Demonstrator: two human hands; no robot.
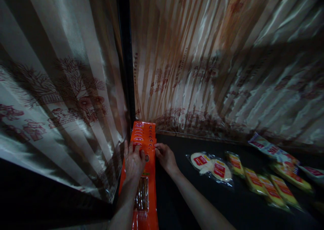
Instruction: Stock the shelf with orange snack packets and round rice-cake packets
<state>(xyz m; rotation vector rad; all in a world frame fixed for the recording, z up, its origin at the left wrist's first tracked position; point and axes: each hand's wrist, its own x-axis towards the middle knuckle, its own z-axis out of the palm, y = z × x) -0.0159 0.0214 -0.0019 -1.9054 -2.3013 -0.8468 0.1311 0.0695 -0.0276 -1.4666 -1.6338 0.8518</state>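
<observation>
Striped, printed curtains are hanging behind and to the left, meeting at a dark post. On the black surface, orange packets are lying in an overlapping row beside the left curtain, their far end sitting near the post's foot. The left hand is resting on the packets, fingers spread. The right hand is touching their right edge with bent fingers; whether these are gripping, I cannot tell. Round packs, yellow packs and a pale bag are lying farther right.
</observation>
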